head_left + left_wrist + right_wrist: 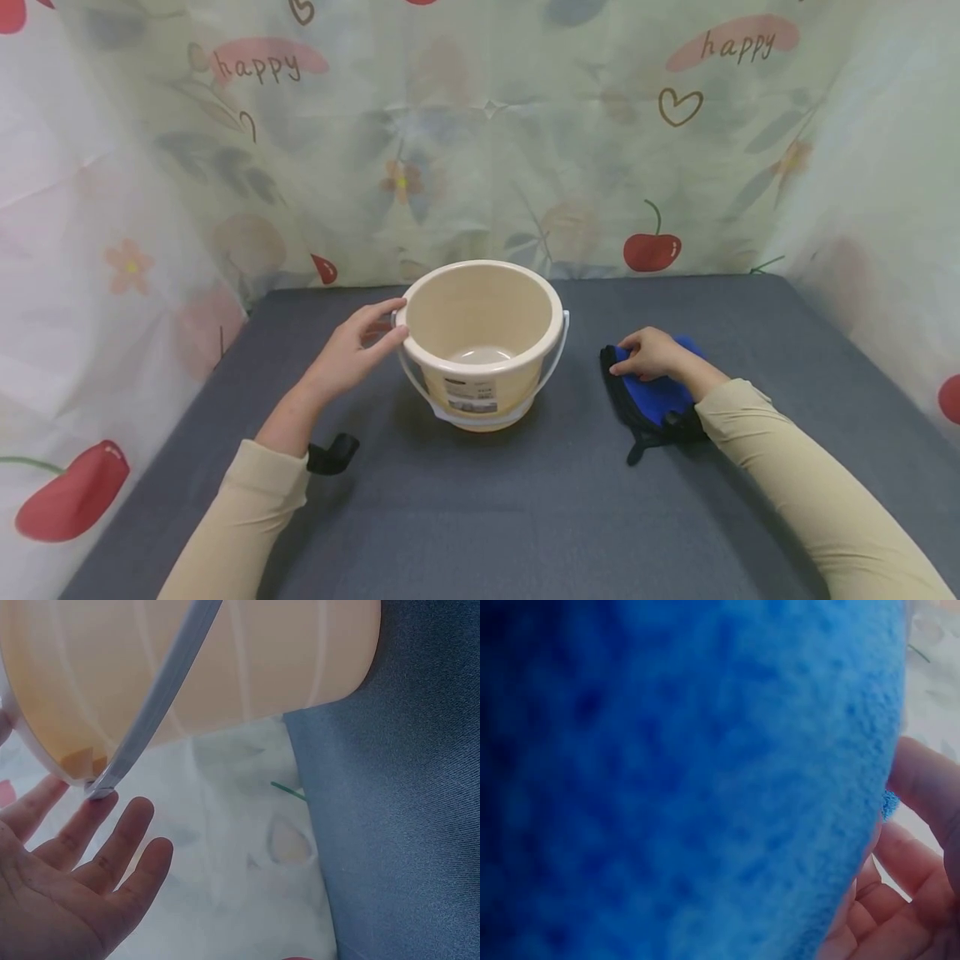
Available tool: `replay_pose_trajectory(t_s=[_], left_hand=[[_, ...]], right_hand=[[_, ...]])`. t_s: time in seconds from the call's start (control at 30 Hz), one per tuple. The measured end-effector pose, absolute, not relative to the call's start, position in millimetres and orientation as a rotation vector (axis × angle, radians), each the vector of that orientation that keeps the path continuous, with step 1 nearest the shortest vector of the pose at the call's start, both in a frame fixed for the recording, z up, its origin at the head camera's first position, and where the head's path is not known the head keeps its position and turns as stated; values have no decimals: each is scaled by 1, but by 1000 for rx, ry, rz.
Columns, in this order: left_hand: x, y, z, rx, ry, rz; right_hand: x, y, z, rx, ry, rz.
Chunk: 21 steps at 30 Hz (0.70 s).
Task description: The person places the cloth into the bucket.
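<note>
A cream plastic bucket (480, 317) with a printed label stands upright on the dark table. Its pale handle (154, 705) hangs down across the front. At the bucket's left rim, my left hand (348, 354) touches with thumb and fingertips, the fingers mostly straight and spread; in the left wrist view the hand (90, 877) lies beside the handle's hinge. To the right, my right hand (654, 353) pinches the black-trimmed edge of a folded blue cloth (660, 398). Fuzzy blue fabric (705, 780) fills most of the right wrist view and hides part of the fingers.
The dark grey table (465, 508) reaches back to a patterned curtain (480, 150), which also hangs at both sides. A black wrist-worn device (333, 454) sits under my left wrist. A black loop (636, 450) sticks out near the cloth's front corner.
</note>
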<state>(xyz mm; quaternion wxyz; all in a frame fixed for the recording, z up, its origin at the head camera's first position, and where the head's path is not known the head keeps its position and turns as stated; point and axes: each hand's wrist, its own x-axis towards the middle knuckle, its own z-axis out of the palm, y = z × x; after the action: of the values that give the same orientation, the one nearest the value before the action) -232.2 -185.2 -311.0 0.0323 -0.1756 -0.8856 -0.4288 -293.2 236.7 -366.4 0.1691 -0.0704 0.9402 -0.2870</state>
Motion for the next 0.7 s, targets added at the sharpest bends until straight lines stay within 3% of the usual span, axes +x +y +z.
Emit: replay_pose_trajectory(t_s=[0.7], left_hand=[[-233, -184, -309, -502, -2734, -1345]], right_hand=[[-286, 254, -368, -200, 2634, -1119]])
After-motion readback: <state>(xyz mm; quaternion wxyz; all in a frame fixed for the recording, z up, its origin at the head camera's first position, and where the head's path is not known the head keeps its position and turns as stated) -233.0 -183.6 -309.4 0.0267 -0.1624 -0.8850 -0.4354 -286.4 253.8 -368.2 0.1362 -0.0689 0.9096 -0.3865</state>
